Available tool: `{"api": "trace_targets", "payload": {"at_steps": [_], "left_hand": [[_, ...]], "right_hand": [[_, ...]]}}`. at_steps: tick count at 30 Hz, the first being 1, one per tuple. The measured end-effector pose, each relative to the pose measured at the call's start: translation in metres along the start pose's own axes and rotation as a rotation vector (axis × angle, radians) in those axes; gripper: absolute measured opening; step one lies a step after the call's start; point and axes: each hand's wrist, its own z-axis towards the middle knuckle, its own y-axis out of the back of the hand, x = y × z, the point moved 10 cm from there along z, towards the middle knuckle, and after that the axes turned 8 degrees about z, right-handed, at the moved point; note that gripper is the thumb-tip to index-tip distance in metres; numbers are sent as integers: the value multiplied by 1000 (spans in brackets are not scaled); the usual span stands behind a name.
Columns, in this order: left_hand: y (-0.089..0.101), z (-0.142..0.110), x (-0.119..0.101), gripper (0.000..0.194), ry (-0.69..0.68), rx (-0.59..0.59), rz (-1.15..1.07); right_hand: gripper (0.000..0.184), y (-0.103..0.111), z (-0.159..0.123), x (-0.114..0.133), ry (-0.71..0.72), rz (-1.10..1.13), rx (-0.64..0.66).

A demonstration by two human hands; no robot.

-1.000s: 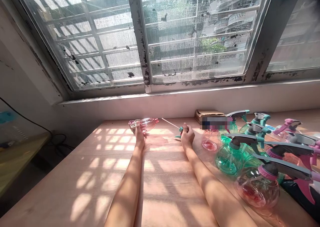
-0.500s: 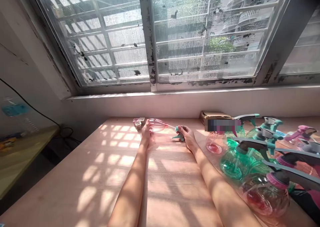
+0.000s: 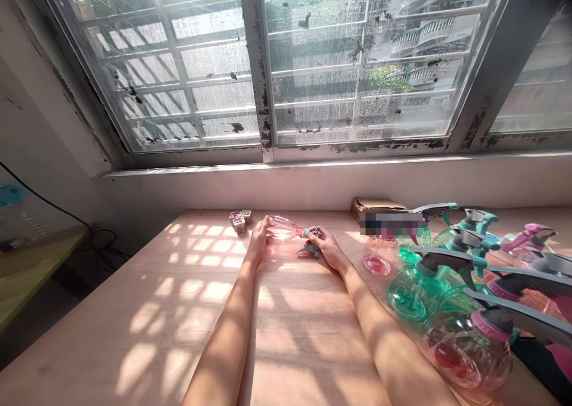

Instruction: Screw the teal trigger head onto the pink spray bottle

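My left hand grips a clear pink spray bottle that lies on its side on the wooden table. My right hand is closed on a teal trigger spray head, which sits at the bottle's neck. Both arms stretch far forward toward the window wall. The head's thin tube is inside the bottle and hard to see.
Several finished pink and green spray bottles crowd the table's right side. A brown cardboard box lies by the wall behind them. Small square blocks sit just left of my hands. A second table and a black cable are at the left.
My right hand has brought the spray head to the bottle, the tube going in, until the head meets the neck. The camera has shifted slightly.
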Motion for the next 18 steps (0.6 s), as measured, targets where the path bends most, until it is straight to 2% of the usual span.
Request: {"api": "trace_targets", "payload": {"at_steps": [5,11,18], "left_hand": [[-10,-8,-7,28,-14,82,32],[-17,-24,-28,31,-58,142,17],[-20,-19,-20,34,0,165,13]], "right_hand": [[24,-3,-3,-2,-52,-17,11],[25,1,-2,-2,-66,-17,-30],[25,2,-1,-4,-63,27,-50]]}}
